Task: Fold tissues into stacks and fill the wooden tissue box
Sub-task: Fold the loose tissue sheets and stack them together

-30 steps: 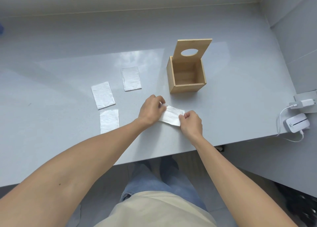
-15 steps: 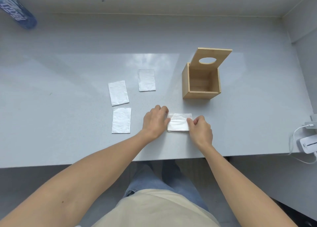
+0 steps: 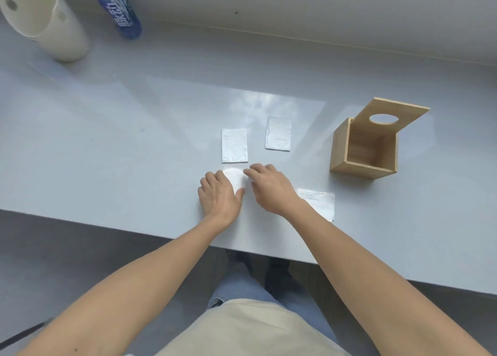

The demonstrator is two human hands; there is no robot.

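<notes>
The wooden tissue box stands at the right of the grey table, its holed lid tipped up and its inside bare. Two flat white tissues lie side by side in the middle. A third tissue bulges up between my hands near the front edge. My left hand covers its left part and my right hand pinches its right edge. A folded tissue lies loose to the right of my right wrist.
A white cylindrical container and a blue labelled bottle stand at the far left by the wall. The table's front edge runs just below my wrists, with my legs under it.
Both hands let go of the folded tissue and moved left onto the near-left flat tissue. The view has swung left, bringing the white container and the bottle into sight.
</notes>
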